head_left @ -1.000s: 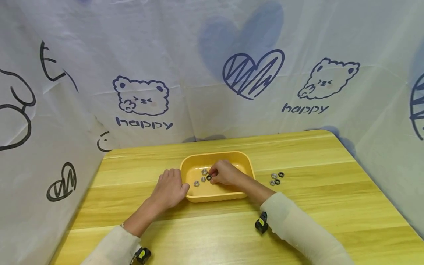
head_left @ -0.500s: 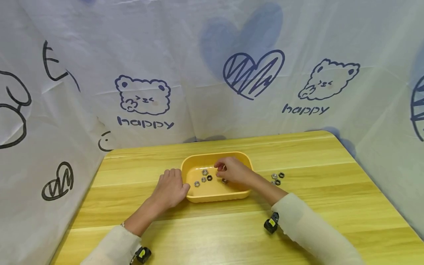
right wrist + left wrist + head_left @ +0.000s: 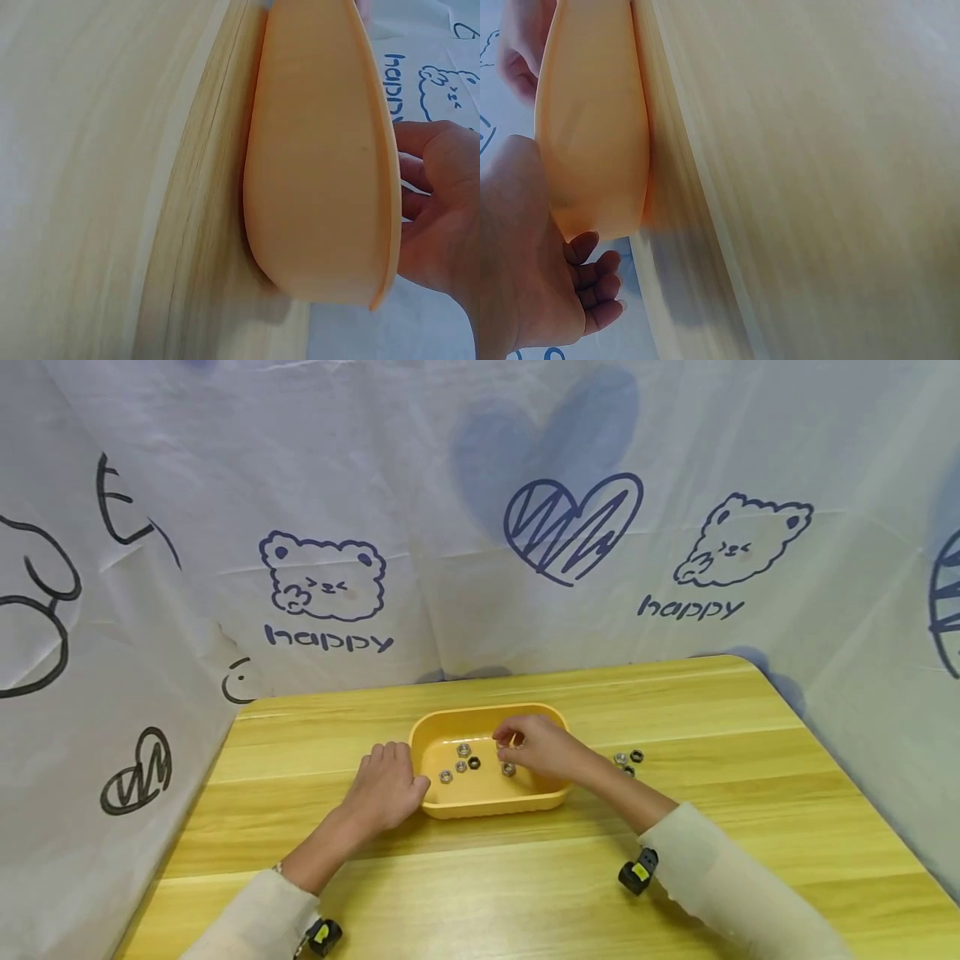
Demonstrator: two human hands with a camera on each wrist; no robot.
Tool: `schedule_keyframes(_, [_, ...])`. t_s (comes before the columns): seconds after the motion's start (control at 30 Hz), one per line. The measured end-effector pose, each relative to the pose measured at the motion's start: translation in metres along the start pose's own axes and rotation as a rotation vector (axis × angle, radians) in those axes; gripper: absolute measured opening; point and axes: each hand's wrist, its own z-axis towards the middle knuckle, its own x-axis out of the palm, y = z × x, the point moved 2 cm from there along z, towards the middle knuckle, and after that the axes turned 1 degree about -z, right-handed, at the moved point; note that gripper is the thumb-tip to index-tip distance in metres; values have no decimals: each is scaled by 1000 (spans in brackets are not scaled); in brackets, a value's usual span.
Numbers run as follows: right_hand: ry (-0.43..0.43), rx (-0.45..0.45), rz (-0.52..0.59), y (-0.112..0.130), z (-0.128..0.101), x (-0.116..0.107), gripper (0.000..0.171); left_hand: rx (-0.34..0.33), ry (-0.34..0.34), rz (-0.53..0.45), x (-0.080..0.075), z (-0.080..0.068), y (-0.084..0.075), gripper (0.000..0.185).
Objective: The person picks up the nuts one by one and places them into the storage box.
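A yellow tray holds several hex nuts: silver ones such as the silver nut and a black nut gather in its left half. My left hand grips the tray's left end; in the left wrist view its fingers curl by the tray's end wall. Over the tray's right half is my right hand, index finger and thumb bent with a gap between them. Another nut lies just below its thumb. The right wrist view shows that hand behind the tray wall, fingertips hidden.
On the wooden table, right of the tray, lie more nuts, including a black nut and a silver nut; the right forearm partly covers this group. A printed white cloth stands behind and at both sides.
My right hand has drawn back rightward from the black nut, which stays in the tray, and uncovered the nut below its thumb. My left hand has kept its place.
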Motion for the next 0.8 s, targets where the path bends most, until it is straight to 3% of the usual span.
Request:
schedule_keyframes(0.2, [-35,-41,-27,1,-12,-9,26,-2,1,-9,0,1,0,27])
schedule_keyframes(0.8, [-141,-9,-87,-14,-51,-41,34,16,-4,19,-1,0,-1,26])
